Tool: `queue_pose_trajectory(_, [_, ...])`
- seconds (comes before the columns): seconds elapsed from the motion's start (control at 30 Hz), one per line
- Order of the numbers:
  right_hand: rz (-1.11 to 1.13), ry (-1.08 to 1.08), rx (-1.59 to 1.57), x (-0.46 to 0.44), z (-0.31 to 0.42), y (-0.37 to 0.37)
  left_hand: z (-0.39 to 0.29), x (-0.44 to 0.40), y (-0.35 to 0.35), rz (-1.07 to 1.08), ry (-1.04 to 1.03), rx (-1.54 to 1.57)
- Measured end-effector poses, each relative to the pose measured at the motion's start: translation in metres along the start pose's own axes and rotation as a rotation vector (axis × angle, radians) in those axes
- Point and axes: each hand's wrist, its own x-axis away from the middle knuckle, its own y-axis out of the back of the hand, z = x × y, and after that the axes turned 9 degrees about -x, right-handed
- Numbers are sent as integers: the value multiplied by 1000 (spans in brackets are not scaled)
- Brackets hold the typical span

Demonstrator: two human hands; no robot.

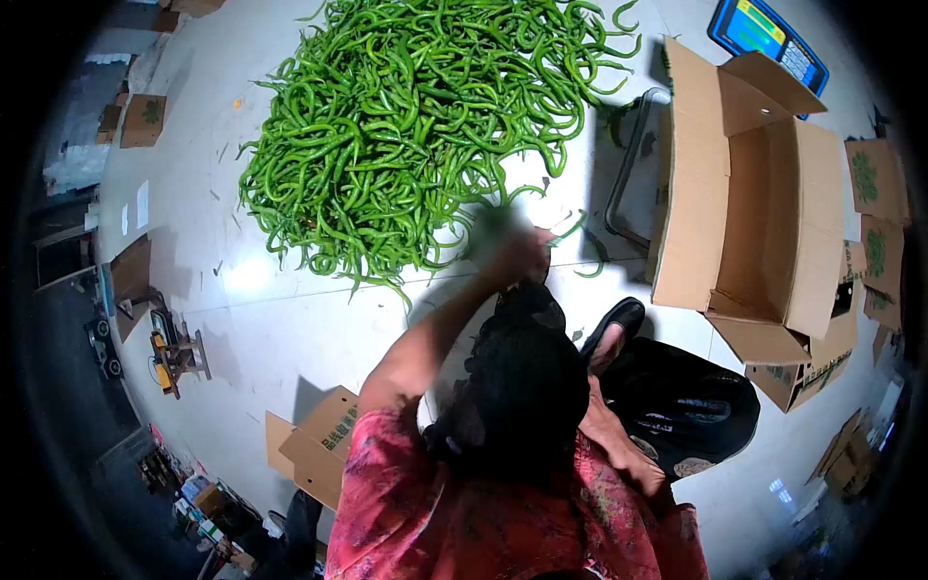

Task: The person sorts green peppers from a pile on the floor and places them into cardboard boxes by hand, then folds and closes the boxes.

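My left hand (528, 255) reaches forward to the near edge of a large heap of long green chili peppers (406, 135) on the pale floor. It is partly blurred. Its fingers look closed, with one green chili pepper (572, 228) sticking out at the fingertips. Another loose chili pepper (597, 259) lies on the floor just to the right. My right forearm (619, 440) runs up beside my dark-clad knees, and the right hand is hidden behind them.
An upright cardboard box (744, 213) with open flaps stands at the right, beside a bent metal bar (633, 159). Behind it is a blue digital scale display (770, 41). Another carton (319, 440) lies at lower left, near a small wooden stool (179, 353). My shoe (623, 319) rests on the floor.
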Motion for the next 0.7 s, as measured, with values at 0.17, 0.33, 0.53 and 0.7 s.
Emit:
queue_pose_trajectory(0.17, [-53,39,20,-9,-4,-12,-92,45,107,-105,592,956])
queue_pose_trajectory(0.33, [-74,62,70,-23,-5,-20,-113,83,128,-254,450,1213])
queue_pose_trajectory(0.53, [-44,-135,8,-11,25,6,-87,158,140,-377,432,1369])
queue_pose_trajectory(0.7, [-70,-118,46,-21,0,-13,-47,243,146,-594,591,1422])
